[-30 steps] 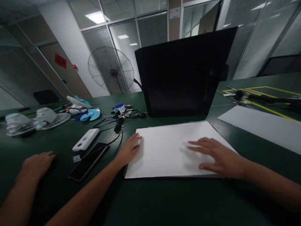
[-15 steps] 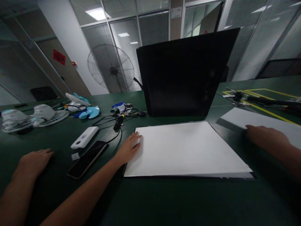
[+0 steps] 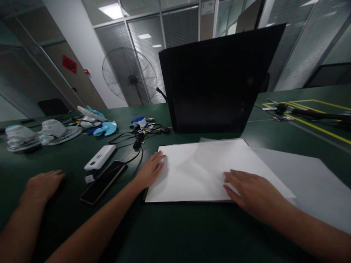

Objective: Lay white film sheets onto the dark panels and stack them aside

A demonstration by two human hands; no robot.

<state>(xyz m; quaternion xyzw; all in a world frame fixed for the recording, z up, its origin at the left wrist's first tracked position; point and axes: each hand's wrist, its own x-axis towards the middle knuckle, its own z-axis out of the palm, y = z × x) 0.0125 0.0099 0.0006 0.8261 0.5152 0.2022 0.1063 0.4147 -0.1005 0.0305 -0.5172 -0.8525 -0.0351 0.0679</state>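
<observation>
My left hand [image 3: 150, 170] lies open on the left edge of a stack of white paper sheets [image 3: 189, 188], fingers stretched over the margin. On the stack's right half rests my right hand [image 3: 251, 188], its fingers extended and the thumb apart, touching the top sheet. The paper looks rippled near these fingertips; whether they grip a sheet's edge I cannot tell. A dark backing shows along the stack's left and lower edges. To the right, a loose white sheet [image 3: 309, 179] lies on the table beside the stack, partly behind my right forearm.
Another person's hand [image 3: 45, 184] lies on the table at left. Nearby are a black phone [image 3: 104, 182], a white power bank [image 3: 100, 157], tangled cables [image 3: 139, 140] and small fans [image 3: 55, 132]. A large black panel [image 3: 219, 87] stands behind the stack.
My right hand has moved left from the loose sheet onto the stack. That sheet, earlier held raised, now lies lower and nearer, at the stack's right. My left hand has stayed in place.
</observation>
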